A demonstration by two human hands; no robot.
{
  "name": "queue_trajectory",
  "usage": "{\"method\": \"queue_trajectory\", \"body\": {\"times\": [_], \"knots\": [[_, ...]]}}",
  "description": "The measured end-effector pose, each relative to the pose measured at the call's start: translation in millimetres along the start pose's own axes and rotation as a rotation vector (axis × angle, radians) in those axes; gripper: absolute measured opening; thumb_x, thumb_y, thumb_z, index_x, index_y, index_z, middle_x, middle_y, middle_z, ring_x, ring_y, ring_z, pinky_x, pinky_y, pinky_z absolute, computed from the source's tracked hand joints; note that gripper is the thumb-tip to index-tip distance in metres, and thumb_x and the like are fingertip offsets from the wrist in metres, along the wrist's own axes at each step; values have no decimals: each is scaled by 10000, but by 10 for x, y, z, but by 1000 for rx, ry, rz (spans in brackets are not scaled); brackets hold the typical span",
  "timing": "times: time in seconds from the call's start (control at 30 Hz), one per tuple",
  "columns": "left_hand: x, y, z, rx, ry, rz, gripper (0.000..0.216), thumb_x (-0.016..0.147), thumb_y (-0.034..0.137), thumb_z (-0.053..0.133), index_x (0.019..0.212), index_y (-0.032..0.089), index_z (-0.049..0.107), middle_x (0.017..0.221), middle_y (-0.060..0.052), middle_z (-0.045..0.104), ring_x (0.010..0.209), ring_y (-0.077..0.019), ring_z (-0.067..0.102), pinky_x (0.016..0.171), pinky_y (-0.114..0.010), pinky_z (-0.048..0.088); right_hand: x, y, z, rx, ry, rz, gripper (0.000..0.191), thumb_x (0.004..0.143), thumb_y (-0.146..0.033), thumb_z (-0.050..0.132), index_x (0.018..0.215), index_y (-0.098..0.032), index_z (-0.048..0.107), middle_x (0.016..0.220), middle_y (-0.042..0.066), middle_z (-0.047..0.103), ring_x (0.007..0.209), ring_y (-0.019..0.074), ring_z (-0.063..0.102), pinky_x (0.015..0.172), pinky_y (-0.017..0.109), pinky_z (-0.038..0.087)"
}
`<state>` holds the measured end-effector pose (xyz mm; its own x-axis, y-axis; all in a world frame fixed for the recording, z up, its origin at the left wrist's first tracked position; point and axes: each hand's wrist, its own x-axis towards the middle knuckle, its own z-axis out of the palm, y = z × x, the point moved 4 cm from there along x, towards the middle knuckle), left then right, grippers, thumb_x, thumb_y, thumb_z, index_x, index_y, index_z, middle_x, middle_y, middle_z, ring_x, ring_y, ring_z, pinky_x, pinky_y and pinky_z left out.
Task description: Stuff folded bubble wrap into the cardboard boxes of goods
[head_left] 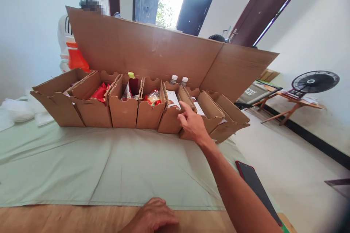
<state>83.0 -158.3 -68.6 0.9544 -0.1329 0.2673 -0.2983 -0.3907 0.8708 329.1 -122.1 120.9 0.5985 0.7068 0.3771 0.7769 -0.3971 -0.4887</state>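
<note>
My right hand (191, 120) reaches over the front of a row of cardboard bins, with its index finger stretched out and the other fingers curled. The fingertip is by a white card (173, 99) in one cardboard bin (170, 121); whether it touches cannot be told. Nothing shows in that hand. My left hand (153, 215) lies on the wooden table edge, fingers loosely extended and holding nothing. Another white card (199, 108) sits in the bin to the right. Further left, bins hold a clear and red snack packet (153, 98) and a red packet (101, 91).
A tall cardboard panel (153, 43) stands behind the bins. Two white-capped bottles (174, 79) and a yellow cap (131, 75) rise near it. A phone (257, 189) lies on the right of the green cloth (82, 164). A person's hair shows behind the panel; a fan (314, 82) stands right.
</note>
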Motion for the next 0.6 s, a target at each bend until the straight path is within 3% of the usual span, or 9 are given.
{"method": "queue_trajectory", "body": {"times": [0.1,0.17,0.3,0.43,0.53,0.6], "knots": [[27,-2,68,4,51,-16,525,894,703,557,1160,285,730,1027,-65,780,978,-230,696,1042,-366,445,193,-54,-1,-119,-62,33,241,800,-180,546,940,-232,735,673,14,701,629,215,619,665,331,427],[0,13,71,-15,86,-33,494,893,671,586,1114,257,738,984,-68,770,950,-226,688,1043,-375,436,86,-77,-27,-134,-73,27,178,812,-194,530,823,-230,705,656,18,693,628,215,619,651,325,414],[-147,150,-90,-126,156,-91,403,865,516,666,1136,226,728,1021,-79,754,973,-232,677,968,-358,481,-608,-203,-210,-133,-98,-1,194,882,-268,494,854,-247,685,733,8,729,669,207,668,642,304,441],[-273,343,-288,-203,240,-262,350,823,325,634,1134,200,734,1074,-86,750,1008,-239,674,941,-350,503,-1502,-495,-543,65,-200,-66,173,936,-292,554,1001,-287,714,718,-25,756,617,175,717,574,261,507],[-344,460,-321,-232,264,-385,344,820,278,585,1119,203,738,1108,-80,757,1050,-242,682,939,-339,521,-1934,-621,-871,350,-218,-119,174,834,-425,756,995,-360,769,728,-18,768,622,184,733,565,261,567],[-408,509,-300,-223,248,-434,346,822,274,580,1123,216,740,1124,-75,759,1060,-242,691,901,-315,549,-2013,-524,-1070,484,-95,-109,252,727,-614,802,830,-386,775,612,-27,716,525,184,685,477,272,546]]}}
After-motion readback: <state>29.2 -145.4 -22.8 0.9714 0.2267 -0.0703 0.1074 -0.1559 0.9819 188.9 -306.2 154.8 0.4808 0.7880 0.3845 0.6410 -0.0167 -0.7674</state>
